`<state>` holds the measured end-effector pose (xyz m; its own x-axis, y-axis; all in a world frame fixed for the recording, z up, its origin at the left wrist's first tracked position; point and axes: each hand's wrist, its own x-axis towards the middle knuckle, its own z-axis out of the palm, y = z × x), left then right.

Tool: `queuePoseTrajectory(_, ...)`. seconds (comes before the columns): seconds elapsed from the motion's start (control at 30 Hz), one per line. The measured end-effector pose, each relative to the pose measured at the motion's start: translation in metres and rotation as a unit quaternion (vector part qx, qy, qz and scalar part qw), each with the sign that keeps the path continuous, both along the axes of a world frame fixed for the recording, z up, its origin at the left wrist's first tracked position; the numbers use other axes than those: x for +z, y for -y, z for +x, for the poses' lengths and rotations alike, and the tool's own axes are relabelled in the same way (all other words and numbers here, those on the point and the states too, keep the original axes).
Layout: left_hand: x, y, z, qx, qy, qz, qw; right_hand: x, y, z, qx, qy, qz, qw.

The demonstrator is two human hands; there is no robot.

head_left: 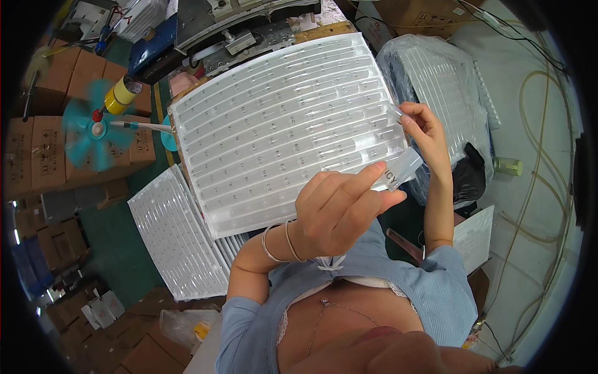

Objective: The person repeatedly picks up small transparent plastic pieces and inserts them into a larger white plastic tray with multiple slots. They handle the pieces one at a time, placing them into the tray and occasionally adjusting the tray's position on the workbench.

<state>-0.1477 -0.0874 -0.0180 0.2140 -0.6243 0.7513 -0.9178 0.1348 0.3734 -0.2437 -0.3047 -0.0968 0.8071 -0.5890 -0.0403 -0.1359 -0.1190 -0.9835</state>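
A large white plastic tray point(237, 219) lies tilted across the work surface, with long rows of small clear pieces bearing dark print. My left hand point(342, 202), with two thin bangles at the wrist, is raised over the tray's near right part. Between its thumb and fingers is a clear plastic piece point(406, 167) with dark print. At the tray's right edge, my right hand point(427, 134) pinches another clear plastic piece point(393, 115) between thumb and index finger. Its exact shape is hard to make out at this size.
A metal machine point(249, 40) stands behind the tray. On the left are a turquoise fan point(98, 128), stacked cartons point(47, 153) and more white trays point(171, 237). Plastic-wrapped trays point(436, 81) stand at right, with hoses point(529, 124) along the wall.
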Motion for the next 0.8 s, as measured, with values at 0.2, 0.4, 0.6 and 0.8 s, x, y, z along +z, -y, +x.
queuePoseTrajectory(0.2,-0.032,0.025,0.005,0.081,-0.134,0.016,0.988,0.000,0.004,-0.002,-0.016,0.022,0.002,1.000)
queuePoseTrajectory(0.4,-0.083,0.046,0.005,0.067,-0.070,0.125,0.987,-0.007,0.018,-0.008,-0.044,0.026,-0.009,0.999)
queuePoseTrajectory(0.6,-0.114,0.052,-0.004,0.132,0.009,0.273,0.953,-0.011,0.028,-0.003,-0.097,0.072,-0.026,0.992)
queuePoseTrajectory(0.8,-0.120,0.062,0.005,0.081,0.006,0.292,0.953,-0.002,0.033,0.009,-0.101,0.096,0.005,0.990)
